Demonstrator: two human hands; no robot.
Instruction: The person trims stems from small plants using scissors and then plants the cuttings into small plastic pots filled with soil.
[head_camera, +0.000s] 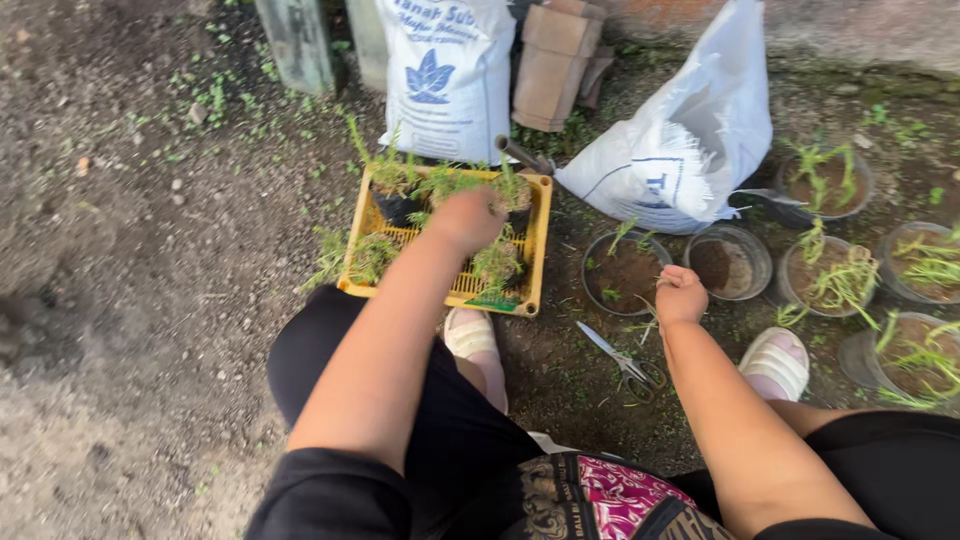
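Seedlings (497, 262): small green plants in dark soil bags, standing inside the yellow crate; the left hand is directly over the group at the crate's far right.
Yellow crate (533, 262): slatted plastic tray on the bare soil ground (120, 300), just ahead of the person's left knee.
Left hand (468, 217): reached forward into the crate, back of the hand to the camera.
Left fingers: curled downward among the seedlings; whether they pinch a plant or a bag cannot be told, as the hand hides the contact.
White soil sack (447, 75): upright behind the crate, touching or nearly touching its far edge.
Scissors (625, 365): lying on the ground between the two sandalled feet, near the right hand, not touched.
Pot with soil (625, 272): round dark pot holding soil and a few sprouts, just beyond the right hand.
Right hand (681, 295): held low at the near rim of that pot, well apart from the seedlings in the crate.
Right fingers: pressed together into a loose fist; no object is visible in them.
Open white bag (690, 150): slumped behind the pots.
Planted pots (900, 300): several at far right, with grassy green shoots.
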